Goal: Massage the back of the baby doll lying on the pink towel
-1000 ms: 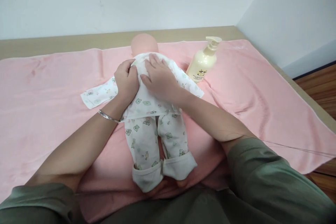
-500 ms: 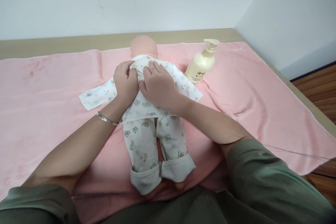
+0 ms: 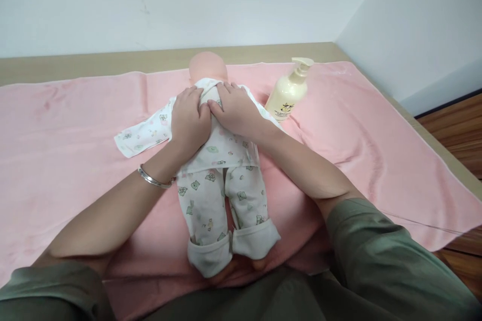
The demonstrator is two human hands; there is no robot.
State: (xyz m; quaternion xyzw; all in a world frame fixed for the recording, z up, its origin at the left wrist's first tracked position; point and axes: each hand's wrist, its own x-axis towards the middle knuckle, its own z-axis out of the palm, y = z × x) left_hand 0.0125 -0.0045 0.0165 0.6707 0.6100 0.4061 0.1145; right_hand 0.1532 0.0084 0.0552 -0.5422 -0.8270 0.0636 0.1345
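Beside the doll (image 3: 223,153), a bottle (image 3: 286,94) bears blurred lettering (image 3: 283,115).

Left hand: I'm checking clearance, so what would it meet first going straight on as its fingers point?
Beyond the shirt under it, the left hand would probably meet the doll's head; depth is unclear.

I've got open lateral room over the pink towel (image 3: 56,160) left of the doll (image 3: 218,155). Right side's tight: pump bottle (image 3: 288,93) stands near the right hand (image 3: 238,110). Back wall (image 3: 233,5) limits me beyond the doll's head (image 3: 208,65).
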